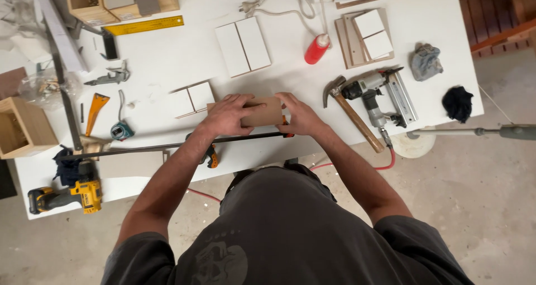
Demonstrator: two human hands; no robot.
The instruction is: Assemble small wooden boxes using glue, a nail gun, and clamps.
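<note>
My left hand (pixel 226 115) and my right hand (pixel 300 115) grip the two ends of a small brown wooden board (pixel 264 114) over the near edge of the white table (pixel 173 56). A long black bar clamp (pixel 162 146) lies just below my hands, its orange handle (pixel 212 157) under my left wrist. A hammer (pixel 350 113) and a grey nail gun (pixel 378 95) lie right of my right hand. Two small white panels (pixel 192 99) sit left of my left hand.
A red glue bottle (pixel 316 49), larger white panels (pixel 243 45), a yellow ruler (pixel 144 25), a tape measure (pixel 121 131), a yellow drill (pixel 70 195), wooden boxes (pixel 22 127) and rags (pixel 426 61) lie around. A red hose (pixel 385 165) hangs off the edge.
</note>
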